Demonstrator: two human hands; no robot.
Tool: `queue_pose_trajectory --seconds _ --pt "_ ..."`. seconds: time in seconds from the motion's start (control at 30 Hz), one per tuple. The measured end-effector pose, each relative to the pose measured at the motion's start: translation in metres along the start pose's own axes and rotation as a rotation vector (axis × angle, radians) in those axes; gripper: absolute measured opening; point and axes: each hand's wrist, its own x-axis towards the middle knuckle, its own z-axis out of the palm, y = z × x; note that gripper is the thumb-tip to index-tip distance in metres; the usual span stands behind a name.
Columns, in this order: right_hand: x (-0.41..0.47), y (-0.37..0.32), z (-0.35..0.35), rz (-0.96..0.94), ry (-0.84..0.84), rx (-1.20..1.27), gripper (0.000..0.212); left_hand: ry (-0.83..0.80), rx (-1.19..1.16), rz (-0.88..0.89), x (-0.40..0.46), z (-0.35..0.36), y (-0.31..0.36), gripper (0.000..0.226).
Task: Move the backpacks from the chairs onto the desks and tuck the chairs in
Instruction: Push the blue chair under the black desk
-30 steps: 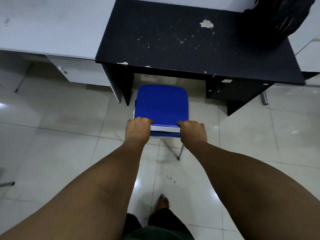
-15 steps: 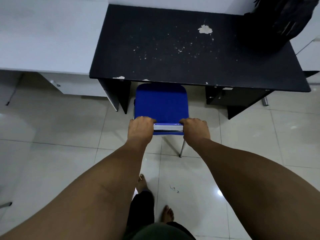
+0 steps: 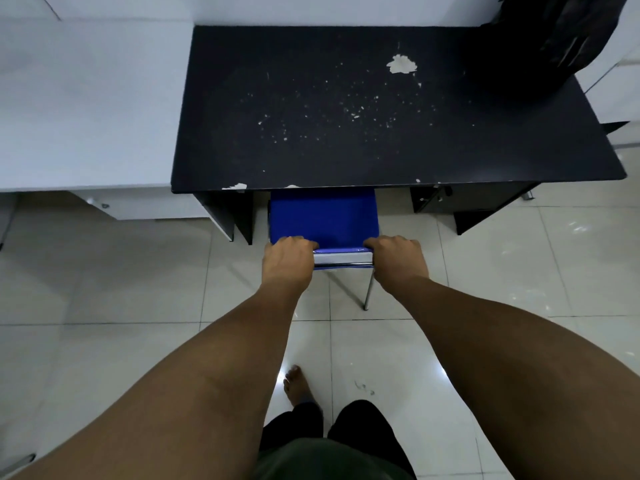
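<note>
At the centre of the frame, our left hand (image 3: 287, 263) and right hand (image 3: 398, 261) curl over the top rail of the blue chair (image 3: 323, 214), each gripping one end. The seat's far edge sits beneath the black desk (image 3: 346, 109), between its side panel and drawer unit. A black backpack (image 3: 557, 39) rests on the desk at upper right. We judge the tucking-in step under way; next calls for a straight push so the legs clear both supports, then letting go. A white desk (image 3: 86, 98) stands at left.
</note>
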Motion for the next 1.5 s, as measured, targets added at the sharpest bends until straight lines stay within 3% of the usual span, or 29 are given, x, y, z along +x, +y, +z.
queue_pose_trajectory --seconds 0.83,1.5 --pt "0.103 0.021 -0.026 -0.028 -0.020 0.001 0.042 -0.005 0.009 -0.031 0.104 -0.034 -0.015 0.050" --pt "0.109 0.021 -0.041 -0.065 -0.070 -0.031 0.037 0.018 0.003 -0.064 0.098 -0.041 -0.012 0.045"
